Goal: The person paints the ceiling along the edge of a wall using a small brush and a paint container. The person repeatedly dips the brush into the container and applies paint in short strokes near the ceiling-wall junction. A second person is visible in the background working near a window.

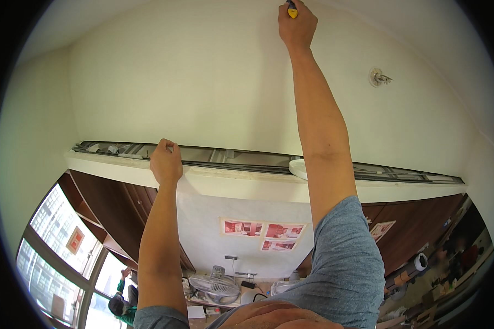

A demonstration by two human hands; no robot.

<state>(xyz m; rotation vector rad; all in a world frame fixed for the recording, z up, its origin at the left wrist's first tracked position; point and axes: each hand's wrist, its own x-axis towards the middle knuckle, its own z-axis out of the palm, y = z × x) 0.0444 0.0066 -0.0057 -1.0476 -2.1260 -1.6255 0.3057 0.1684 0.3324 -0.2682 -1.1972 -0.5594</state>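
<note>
On the left, the person's bare left hand [166, 160] is resting at the edge of a long, narrow, grey-framed slot [225, 155], its thumb and fingers curling close together; whether they are pinching anything, one cannot tell. Farther right and higher, the bare right hand [297, 24] is closing firmly around a tool with a yellow-and-black handle [292, 11]. The handle's rounded yellow end is showing between the curled fingers and palm, while its darker part is lying toward the upper edge of the view, before a smooth cream-painted surface [192, 82]; the rest is not showing. Counting from the left, one square red-and-white sheet [75, 240] is hanging at the window, one co-worker in a green top [127, 299] is appearing below it, one pale caged fan [214, 286] is standing low, three red-and-white printed pictures [282, 233] are hanging on the pale wall, one round white disc [298, 169] is sitting at the slot, partly behind the right arm, and one round metallic fitting [377, 77] is projecting from the cream surface.
</note>
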